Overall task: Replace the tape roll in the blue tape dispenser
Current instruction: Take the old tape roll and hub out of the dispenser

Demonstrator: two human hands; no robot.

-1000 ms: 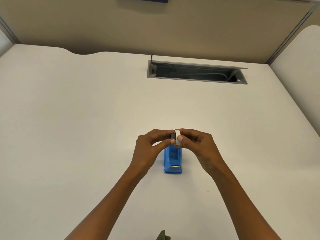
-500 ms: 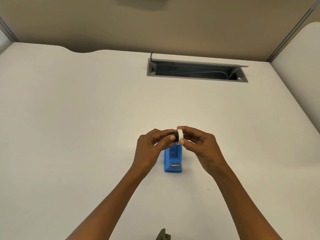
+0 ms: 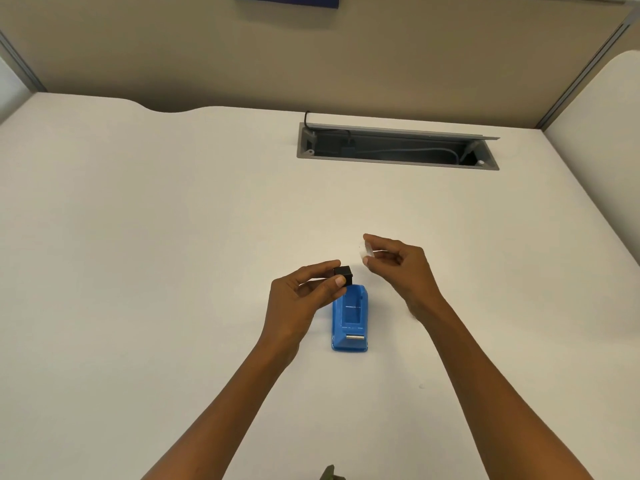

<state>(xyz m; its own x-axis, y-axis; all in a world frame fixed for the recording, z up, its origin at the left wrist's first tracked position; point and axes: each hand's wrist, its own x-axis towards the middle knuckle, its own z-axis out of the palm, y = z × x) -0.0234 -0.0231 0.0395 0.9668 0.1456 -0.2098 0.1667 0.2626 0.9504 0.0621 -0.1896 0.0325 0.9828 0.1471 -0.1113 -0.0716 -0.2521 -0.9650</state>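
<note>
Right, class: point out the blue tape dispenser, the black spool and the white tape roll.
blue tape dispenser (image 3: pixel 349 318): head view, on its open well.
black spool (image 3: pixel 344 271): head view, on its exposed end.
white tape roll (image 3: pixel 367 251): head view, on its outer edge.

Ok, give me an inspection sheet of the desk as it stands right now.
Surface: white desk, a faint speck near the right forearm.
Job's things: blue plastic tape dispenser on the desk, cradle empty; black plastic hub; white tape ring.
Clutter: small olive object at the near edge, unidentifiable.
Grips: left hand pinches the hub; right hand pinches the ring; apart.
Cables: black and grey leads in the grey cable tray.
Surroundings: beige partition.
</note>
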